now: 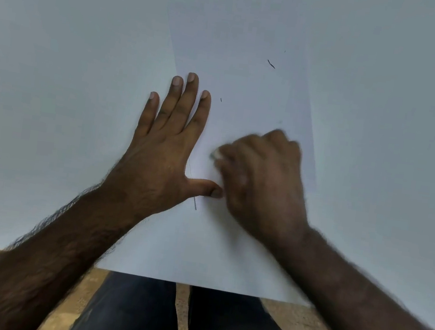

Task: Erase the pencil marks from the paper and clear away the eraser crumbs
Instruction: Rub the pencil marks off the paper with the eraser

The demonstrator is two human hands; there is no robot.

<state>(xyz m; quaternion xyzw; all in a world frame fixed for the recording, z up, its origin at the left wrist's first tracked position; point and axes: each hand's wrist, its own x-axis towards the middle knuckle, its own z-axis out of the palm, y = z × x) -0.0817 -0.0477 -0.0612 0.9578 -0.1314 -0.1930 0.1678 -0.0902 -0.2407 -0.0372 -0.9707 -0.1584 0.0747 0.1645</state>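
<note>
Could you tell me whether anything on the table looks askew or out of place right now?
The paper lies rotated against the table edge, and dark eraser crumbs are scattered on it above the hands. Nothing looks torn or spilled.

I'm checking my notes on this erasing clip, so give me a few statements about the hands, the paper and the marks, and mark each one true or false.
1. The left hand lies flat with fingers spread on the paper. True.
2. The right hand is open and empty. False: its fingers are curled in a grip on a small pale object, apparently the eraser, though the hand is blurred.
3. A short dark crumb lies on the paper beyond both hands. True.
4. The paper lies on a dark wooden table. False: the table is pale grey-white.
5. A pencil line shows beside the left thumb. True.
</note>
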